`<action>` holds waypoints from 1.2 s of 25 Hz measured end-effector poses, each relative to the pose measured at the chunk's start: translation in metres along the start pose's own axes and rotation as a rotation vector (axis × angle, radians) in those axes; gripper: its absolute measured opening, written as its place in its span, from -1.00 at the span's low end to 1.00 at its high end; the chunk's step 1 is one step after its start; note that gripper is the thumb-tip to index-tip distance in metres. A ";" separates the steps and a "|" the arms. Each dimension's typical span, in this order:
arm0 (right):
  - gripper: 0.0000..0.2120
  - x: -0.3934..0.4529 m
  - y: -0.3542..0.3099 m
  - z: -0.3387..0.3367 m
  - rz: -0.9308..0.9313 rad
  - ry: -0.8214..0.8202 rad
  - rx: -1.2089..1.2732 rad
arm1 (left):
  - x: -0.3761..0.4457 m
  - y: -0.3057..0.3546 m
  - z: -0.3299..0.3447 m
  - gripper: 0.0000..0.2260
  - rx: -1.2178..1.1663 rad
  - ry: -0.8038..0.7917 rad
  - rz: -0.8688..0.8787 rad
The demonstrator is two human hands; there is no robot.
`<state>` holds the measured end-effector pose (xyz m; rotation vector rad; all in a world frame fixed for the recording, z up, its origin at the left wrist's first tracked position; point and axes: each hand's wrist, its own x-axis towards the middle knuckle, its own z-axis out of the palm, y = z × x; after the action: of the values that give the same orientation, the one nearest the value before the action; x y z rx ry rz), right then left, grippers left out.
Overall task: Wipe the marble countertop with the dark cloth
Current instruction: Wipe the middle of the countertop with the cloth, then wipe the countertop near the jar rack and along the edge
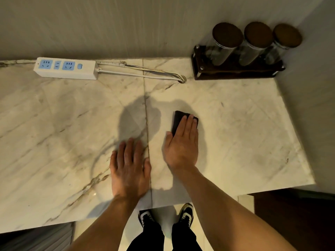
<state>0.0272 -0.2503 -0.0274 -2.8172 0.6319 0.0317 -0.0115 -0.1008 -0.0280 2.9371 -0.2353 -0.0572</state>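
At frame center, the right hand (182,145) presses the dark cloth (178,121) onto the marble desk (235,124), fingers (189,126) together; the left hand (129,169) lies flat, fingers loosely spread.

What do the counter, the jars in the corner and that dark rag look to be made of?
Countertop: polished marble or a lookalike, pale with grey-brown veins and a soft sheen. Jars: apparently clear glass, see-through walls, with dark brown lids, possibly wood or cork. Dark cloth: soft folded fabric, matte, under the right hand.
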 end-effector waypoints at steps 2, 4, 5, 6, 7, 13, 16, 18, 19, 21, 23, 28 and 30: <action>-0.34 -0.015 0.005 0.001 0.008 0.003 0.010 | 0.000 -0.001 0.000 -0.48 0.012 -0.038 -0.020; -0.34 -0.031 0.011 0.001 0.013 0.005 0.029 | 0.000 -0.001 0.001 -0.46 0.016 -0.055 -0.027; -0.34 -0.038 0.013 0.000 0.015 0.005 0.040 | 0.000 -0.001 0.002 -0.46 0.012 -0.053 -0.019; -0.34 -0.045 0.016 0.000 0.017 0.006 0.047 | -0.001 -0.001 0.003 -0.46 0.006 -0.047 -0.009; -0.34 -0.052 0.018 0.000 0.019 0.008 0.049 | -0.001 -0.001 0.003 -0.46 0.003 -0.041 -0.001; -0.35 -0.081 0.029 0.000 0.003 -0.005 0.037 | 0.001 0.005 -0.001 -0.49 -0.010 -0.045 -0.014; -0.36 -0.093 0.039 -0.003 -0.051 0.008 0.007 | 0.007 0.021 -0.008 -0.57 -0.063 -0.024 -0.035; -0.37 -0.097 0.049 -0.005 -0.113 0.007 -0.005 | 0.009 0.033 -0.009 -0.56 -0.097 0.003 0.012; -0.37 -0.098 0.055 -0.006 -0.150 -0.002 -0.006 | 0.010 0.038 -0.009 -0.55 -0.116 0.010 0.029; -0.37 -0.100 0.070 -0.009 -0.250 -0.033 -0.020 | 0.010 0.048 -0.006 -0.56 -0.154 0.012 0.033; -0.38 -0.098 0.087 -0.015 -0.367 -0.060 -0.043 | 0.009 0.057 -0.001 -0.55 -0.181 0.016 0.006; -0.40 -0.083 0.119 -0.028 -0.596 -0.140 -0.078 | 0.006 0.068 0.012 -0.52 -0.205 0.011 -0.042; -0.40 -0.076 0.126 -0.032 -0.653 -0.167 -0.087 | 0.005 0.070 0.014 -0.48 -0.164 -0.006 -0.033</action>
<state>-0.0963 -0.3369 -0.0210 -2.9170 -0.3431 0.1723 -0.0178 -0.1716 -0.0282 2.7780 -0.1744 -0.0854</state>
